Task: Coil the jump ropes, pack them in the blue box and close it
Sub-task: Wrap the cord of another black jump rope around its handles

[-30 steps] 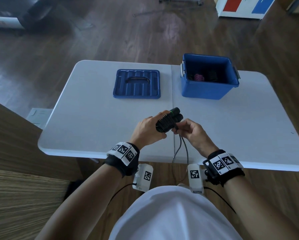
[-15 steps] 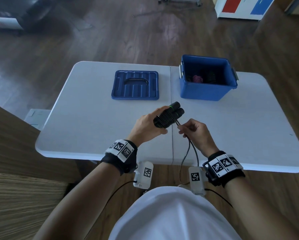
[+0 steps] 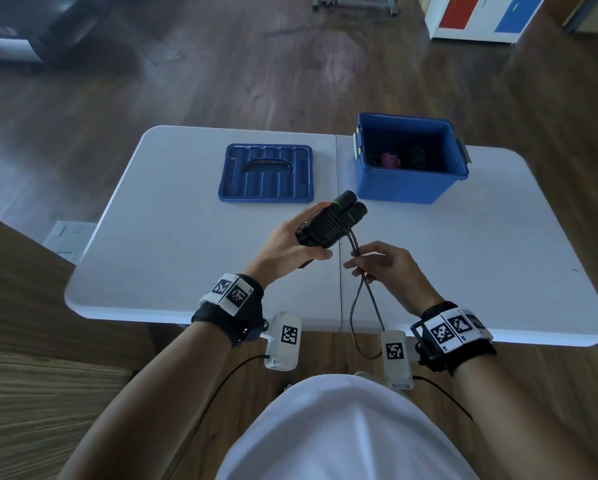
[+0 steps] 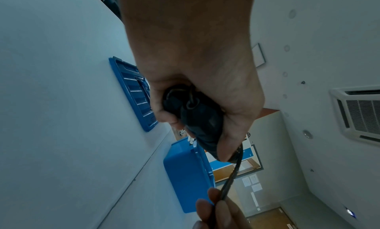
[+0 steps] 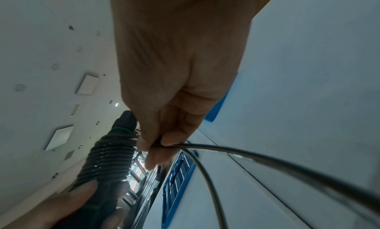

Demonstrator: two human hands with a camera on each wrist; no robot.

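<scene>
At the centre of the head view, the left hand (image 3: 292, 242) is clenched around the two black handles (image 3: 339, 216) of a jump rope, held side by side with cord already wound tightly round them in a ribbed bundle. The handles' long axis points from lower left to upper right of the frame, their green-ringed ends aimed toward the blue box (image 3: 410, 159). Just to the lower right, the right hand (image 3: 382, 268) pinches the doubled cord (image 3: 354, 249) between thumb and fingers; the cord runs up from the pinch to the bundle, and below it a slack loop (image 3: 363, 317) hangs down past the near edge of the white surface (image 3: 172, 216).

The winding looks unfinished: the loose loop has to go round the handles before packing. That turns on the short taut stretch between the two hands, which crosses the handles' axis at an angle, so the right hand would have to circle the bundle.

The box stands open in the upper right of the frame, nearer the right hand, with dark and pink coiled things on its floor. Its lid (image 3: 266, 173) lies flat on the surface to the left of the box, handle up, nearer the left hand.
</scene>
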